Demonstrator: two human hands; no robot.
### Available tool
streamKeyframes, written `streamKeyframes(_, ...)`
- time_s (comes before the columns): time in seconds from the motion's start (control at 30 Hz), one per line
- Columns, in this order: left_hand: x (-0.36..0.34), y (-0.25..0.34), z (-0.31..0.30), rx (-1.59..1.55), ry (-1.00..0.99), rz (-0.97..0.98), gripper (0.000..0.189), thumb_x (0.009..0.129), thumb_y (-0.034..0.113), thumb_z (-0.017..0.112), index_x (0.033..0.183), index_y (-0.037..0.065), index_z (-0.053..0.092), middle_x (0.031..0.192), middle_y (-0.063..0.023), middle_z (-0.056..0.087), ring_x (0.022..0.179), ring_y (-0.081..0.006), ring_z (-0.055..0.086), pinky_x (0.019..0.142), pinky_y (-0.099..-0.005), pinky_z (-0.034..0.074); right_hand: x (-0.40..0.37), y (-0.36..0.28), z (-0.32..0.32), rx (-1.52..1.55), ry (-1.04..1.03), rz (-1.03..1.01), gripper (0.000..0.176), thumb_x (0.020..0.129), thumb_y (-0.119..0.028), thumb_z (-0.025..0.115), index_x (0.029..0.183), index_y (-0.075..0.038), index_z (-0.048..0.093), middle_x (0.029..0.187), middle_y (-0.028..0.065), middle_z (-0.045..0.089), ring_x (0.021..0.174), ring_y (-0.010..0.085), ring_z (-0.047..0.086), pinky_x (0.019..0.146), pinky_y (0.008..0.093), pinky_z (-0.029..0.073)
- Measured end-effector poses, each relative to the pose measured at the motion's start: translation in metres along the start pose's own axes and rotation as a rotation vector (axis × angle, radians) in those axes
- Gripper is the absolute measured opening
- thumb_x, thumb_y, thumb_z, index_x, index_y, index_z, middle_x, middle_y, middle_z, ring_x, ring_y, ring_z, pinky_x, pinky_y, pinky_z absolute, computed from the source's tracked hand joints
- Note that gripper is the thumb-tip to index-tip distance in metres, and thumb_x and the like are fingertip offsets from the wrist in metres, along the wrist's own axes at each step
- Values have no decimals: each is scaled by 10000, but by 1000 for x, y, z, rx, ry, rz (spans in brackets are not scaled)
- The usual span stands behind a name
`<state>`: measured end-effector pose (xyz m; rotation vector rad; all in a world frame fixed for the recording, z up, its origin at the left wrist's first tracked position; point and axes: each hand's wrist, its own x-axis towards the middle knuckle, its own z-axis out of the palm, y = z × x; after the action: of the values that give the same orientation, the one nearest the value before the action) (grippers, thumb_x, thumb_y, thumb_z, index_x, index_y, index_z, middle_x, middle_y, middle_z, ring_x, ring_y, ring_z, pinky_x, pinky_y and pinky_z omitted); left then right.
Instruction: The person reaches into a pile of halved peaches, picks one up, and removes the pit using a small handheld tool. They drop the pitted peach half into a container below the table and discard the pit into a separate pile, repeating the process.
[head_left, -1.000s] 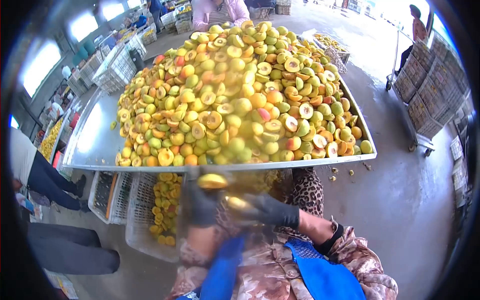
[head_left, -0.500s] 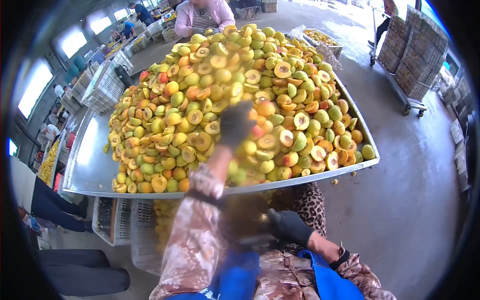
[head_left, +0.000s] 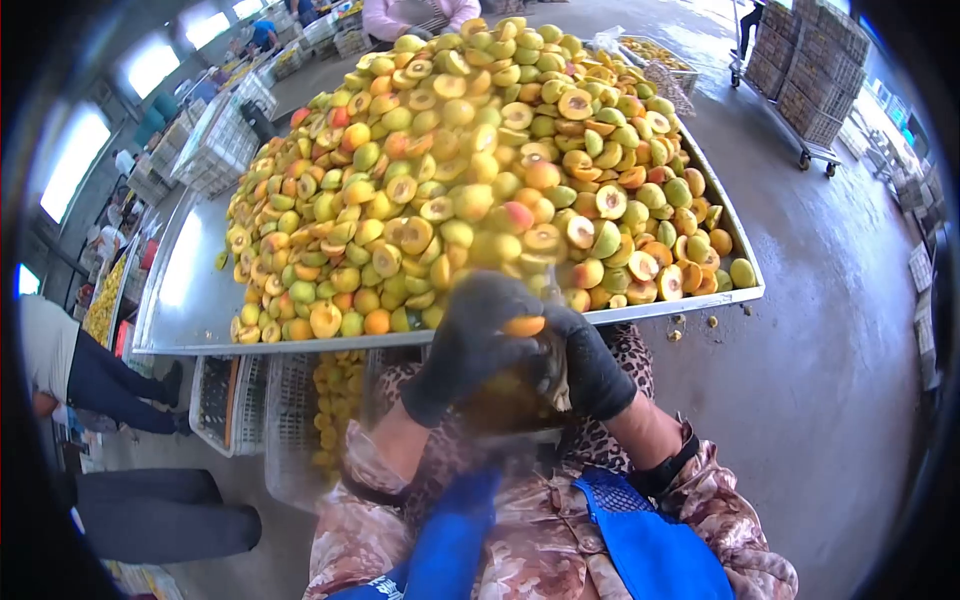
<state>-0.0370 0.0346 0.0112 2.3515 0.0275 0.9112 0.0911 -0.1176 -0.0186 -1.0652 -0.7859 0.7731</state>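
The left hand, in a dark glove, curls partly closed around an orange fruit piece at the near edge of the metal tray, beside the heap of halved fruit. The right hand, likewise gloved, lies close to it with fingers bent; blur prevents telling how far it is open or what it holds. Below the tray, a pale crate contains yellow fruit pieces.
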Motion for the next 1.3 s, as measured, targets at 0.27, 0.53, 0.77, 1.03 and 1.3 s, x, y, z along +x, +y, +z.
streamKeyframes(0.27,-65,10,25,-1192,452,-802,448,1054,356,583,1317,-5,610,1282,-133,685,1144,-234,674,978,-362,552,25,-2,35,-134,30,7,185,942,-131,705,1070,-31,616,847,1,598,709,65,553,528,268,460)
streamKeyframes(0.53,-47,46,34,-1509,620,-861,446,1096,362,466,1341,9,583,1211,-135,676,1088,-231,673,931,-370,569,-36,11,24,-371,-146,212,359,1045,-293,627,1253,-1,624,977,-8,675,812,67,575,711,251,504)
streamKeyframes(0.77,-39,50,42,-1216,628,-721,435,1088,357,454,1252,-12,615,1107,-138,677,969,-197,663,848,-325,556,-35,15,28,-459,-116,91,298,995,-239,633,1129,25,602,903,224,702,828,330,716,742,423,540)
streamKeyframes(1.03,-22,64,48,-1134,716,-723,455,1101,380,431,1090,-9,665,1014,-131,705,888,-204,680,825,-330,557,-40,23,26,-567,-158,-198,304,1016,-252,590,1139,25,587,969,197,692,858,350,712,743,421,540)
streamKeyframes(1.3,-20,57,37,-1147,485,-695,439,1057,383,530,856,13,654,848,-139,699,744,-220,668,710,-344,554,-45,0,-2,53,-413,547,304,1072,-313,556,1220,-61,643,902,10,646,820,95,602,680,262,499)
